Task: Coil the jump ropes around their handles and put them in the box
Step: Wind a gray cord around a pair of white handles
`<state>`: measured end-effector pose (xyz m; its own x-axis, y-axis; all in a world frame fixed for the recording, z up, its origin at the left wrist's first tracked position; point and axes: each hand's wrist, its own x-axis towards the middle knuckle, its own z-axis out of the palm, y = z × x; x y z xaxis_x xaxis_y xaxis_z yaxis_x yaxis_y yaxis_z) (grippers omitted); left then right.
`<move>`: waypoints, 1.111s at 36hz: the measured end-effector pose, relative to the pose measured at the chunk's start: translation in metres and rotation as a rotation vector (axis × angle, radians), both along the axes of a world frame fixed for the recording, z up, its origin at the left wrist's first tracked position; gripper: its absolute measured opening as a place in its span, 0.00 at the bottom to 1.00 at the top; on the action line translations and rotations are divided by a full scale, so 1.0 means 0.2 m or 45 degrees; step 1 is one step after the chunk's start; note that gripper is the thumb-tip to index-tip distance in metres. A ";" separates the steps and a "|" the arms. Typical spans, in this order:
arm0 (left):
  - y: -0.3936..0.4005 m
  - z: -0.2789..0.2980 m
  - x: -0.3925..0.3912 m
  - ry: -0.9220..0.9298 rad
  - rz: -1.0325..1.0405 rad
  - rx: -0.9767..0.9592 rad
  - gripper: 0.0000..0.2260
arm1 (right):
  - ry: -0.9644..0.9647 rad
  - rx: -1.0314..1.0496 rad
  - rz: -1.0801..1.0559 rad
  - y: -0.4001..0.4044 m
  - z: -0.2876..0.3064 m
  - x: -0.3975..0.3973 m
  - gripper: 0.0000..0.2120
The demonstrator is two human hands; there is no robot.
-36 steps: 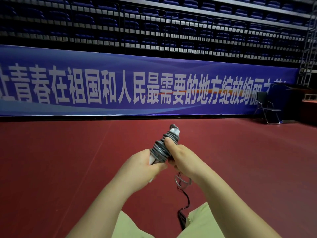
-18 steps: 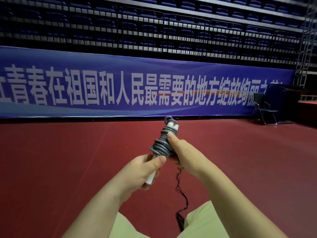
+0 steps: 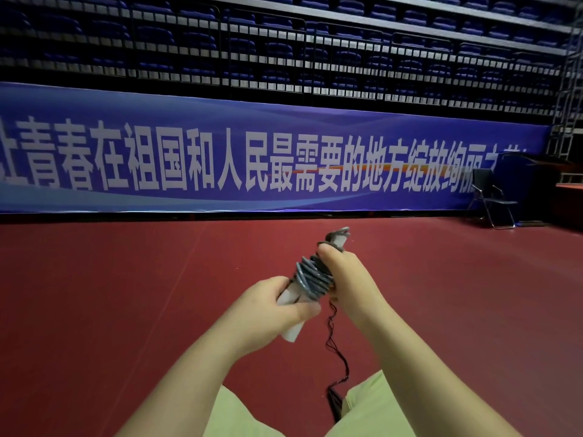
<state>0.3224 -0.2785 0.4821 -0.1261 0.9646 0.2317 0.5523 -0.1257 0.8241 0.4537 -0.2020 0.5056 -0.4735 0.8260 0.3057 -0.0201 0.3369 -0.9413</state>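
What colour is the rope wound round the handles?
Grey, seen in the head view: the rope coils round white handles.

red floor (image 3: 126, 310); blue banner (image 3: 252, 159) with white characters along wall; folding chair (image 3: 492, 197) far right; tiered seats (image 3: 284, 42) above

Bare forearms (image 3: 176, 383), no sleeves; pale yellow-green trousers (image 3: 375, 408) on both legs.

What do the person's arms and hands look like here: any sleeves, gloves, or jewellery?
Both forearms are bare up to the frame edge; no sleeves show. The left hand and right hand wear no gloves, and no rings or watch are visible. Light yellow-green trousers cover the legs below.
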 end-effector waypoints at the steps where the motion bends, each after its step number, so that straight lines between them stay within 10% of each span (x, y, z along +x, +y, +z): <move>1: -0.01 0.00 -0.01 -0.235 -0.201 -0.056 0.27 | 0.050 -0.045 0.044 -0.01 0.01 0.01 0.14; 5: -0.03 -0.05 -0.02 -0.968 -1.097 -0.403 0.32 | 0.190 -0.067 0.307 -0.04 0.03 0.04 0.08; 9: 0.00 -0.12 0.02 -1.166 -1.429 -0.586 0.37 | 0.027 0.131 0.494 -0.06 0.03 0.05 0.15; 21: -0.01 -0.07 0.01 -0.902 -0.554 -0.450 0.35 | -0.463 0.408 0.231 0.05 0.00 0.12 0.21; 25: -0.01 -0.07 0.02 -0.721 -0.365 -0.355 0.31 | -0.619 0.454 0.125 0.05 -0.02 0.11 0.36; 40: 0.05 -0.13 -0.05 -0.161 0.084 -0.035 0.27 | -0.693 0.488 -0.129 0.07 -0.05 0.08 0.25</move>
